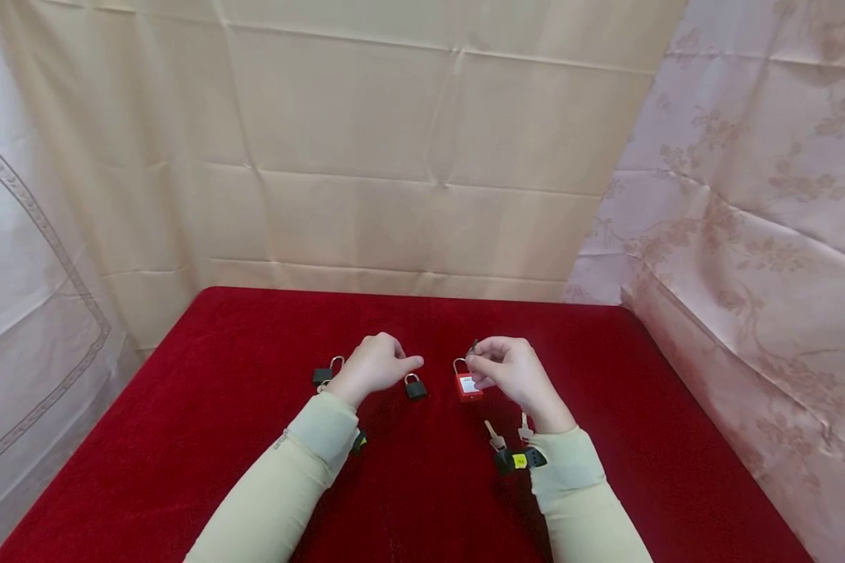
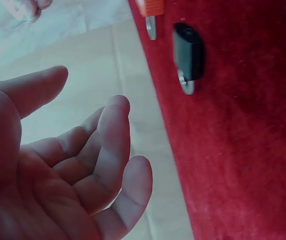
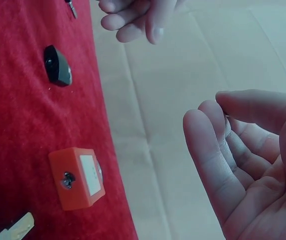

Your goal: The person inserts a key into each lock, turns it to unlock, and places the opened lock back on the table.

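Note:
My right hand (image 1: 507,371) pinches a small dark key (image 1: 473,347) between thumb and fingers, above the red padlock (image 1: 469,389); most of the key is hidden by the fingers. That padlock lies on the red cloth, its keyhole showing in the right wrist view. My left hand (image 1: 373,366) is held over the cloth with nothing in it, fingers loosely bent and thumb apart. Just right of it lies a small black padlock (image 1: 415,389), also seen in the left wrist view (image 2: 189,52). Left of the hand sits another black padlock (image 1: 321,377), its shackle swung out.
Two keys, one pale key (image 1: 495,438) and a second key (image 1: 525,430), lie near my right wrist, partly covered by its strap. Red cloth (image 1: 218,438) covers the table. A beige curtain (image 1: 359,156) hangs behind, with a floral curtain (image 1: 760,234) at the right.

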A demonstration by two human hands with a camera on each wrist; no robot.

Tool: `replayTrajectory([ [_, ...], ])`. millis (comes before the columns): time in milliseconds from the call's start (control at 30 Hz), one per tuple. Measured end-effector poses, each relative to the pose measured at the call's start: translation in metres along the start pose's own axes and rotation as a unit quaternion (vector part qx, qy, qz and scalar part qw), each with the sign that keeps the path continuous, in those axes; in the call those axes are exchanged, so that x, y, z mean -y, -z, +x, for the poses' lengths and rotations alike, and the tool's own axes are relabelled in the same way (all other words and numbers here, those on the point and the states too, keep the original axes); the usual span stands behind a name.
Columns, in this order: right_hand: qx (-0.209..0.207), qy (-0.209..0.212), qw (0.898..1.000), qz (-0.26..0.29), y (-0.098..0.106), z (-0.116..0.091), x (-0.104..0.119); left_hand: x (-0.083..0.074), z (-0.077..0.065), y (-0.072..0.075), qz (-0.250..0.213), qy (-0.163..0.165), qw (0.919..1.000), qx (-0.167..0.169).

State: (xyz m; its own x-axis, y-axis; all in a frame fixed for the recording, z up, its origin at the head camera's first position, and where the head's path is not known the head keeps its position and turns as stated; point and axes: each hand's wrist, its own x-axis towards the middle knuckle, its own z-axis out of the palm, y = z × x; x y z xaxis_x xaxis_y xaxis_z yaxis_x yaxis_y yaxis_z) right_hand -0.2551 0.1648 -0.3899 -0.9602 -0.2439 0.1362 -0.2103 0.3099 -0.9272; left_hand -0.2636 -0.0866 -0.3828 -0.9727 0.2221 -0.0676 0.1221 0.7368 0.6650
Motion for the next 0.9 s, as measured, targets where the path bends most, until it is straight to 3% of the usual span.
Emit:
replayTrajectory([
  [300, 0.002, -0.024, 1.000, -0.002, 0.001, 0.002, -0.008, 0.004, 0.010, -0.016, 0.016, 0.025, 0.9993, 0.023],
  [900, 0.014, -0.045, 0.999, -0.026, -0.004, 0.005, -0.020, 0.012, 0.018, -0.033, 0.060, 0.060, 0.9955, 0.040],
])
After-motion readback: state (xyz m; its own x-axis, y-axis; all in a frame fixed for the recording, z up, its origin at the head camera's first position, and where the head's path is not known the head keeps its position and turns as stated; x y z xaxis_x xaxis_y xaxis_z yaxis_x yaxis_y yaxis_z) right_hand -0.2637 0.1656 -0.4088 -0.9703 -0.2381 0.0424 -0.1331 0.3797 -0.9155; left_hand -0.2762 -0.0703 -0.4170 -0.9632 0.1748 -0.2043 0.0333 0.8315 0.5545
